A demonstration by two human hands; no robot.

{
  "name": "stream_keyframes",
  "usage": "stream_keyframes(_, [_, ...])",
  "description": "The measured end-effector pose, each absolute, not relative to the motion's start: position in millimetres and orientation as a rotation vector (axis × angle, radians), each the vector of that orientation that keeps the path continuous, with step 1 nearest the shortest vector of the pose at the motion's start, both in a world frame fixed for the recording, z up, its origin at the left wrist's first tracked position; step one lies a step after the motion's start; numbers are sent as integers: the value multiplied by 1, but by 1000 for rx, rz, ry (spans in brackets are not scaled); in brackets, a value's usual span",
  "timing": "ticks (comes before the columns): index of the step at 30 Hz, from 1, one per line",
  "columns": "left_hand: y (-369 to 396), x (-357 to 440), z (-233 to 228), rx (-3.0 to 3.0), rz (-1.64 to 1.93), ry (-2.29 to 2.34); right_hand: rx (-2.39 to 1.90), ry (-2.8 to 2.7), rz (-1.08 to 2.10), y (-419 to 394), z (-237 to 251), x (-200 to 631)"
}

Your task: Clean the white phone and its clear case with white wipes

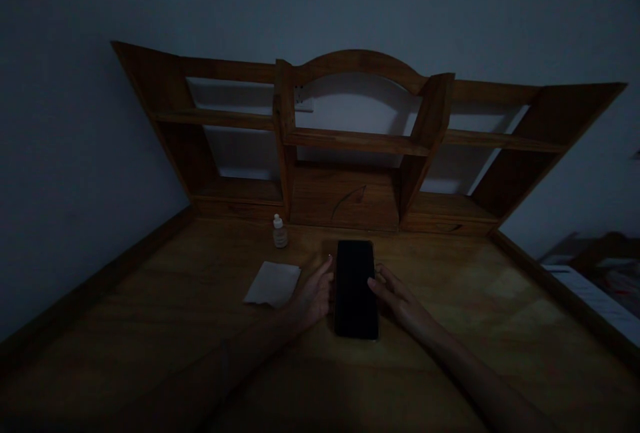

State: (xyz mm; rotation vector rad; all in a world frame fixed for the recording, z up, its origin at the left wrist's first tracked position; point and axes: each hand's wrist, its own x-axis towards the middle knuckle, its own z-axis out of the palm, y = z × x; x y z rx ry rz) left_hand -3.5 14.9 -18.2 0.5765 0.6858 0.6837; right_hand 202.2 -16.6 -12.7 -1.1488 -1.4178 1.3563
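No text, label, brand, number or sign can be read anywhere: the phone [355, 290] screen is dark and blank, the small bottle [279, 232] is too dim and small for any label to show, and the white cloth [273, 284] is plain.

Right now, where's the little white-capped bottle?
In the head view, the small bottle stands at the desk's back, left of the phone, just behind the white cloth.
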Motion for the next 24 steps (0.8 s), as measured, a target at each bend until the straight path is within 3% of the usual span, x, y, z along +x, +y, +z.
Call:
stream_keyframes(6, [14,0,-23,578,723,745,-1150,-1411,1266,-16,-9,203])
stream_keyframes(15, [12,-3,-35,582,769,752,-993,-1162,1523,0,-35,209])
stream_keyframes(24, [6,-2,-34,542,821,761,-1122,-1269,1585,-8,-20,217])
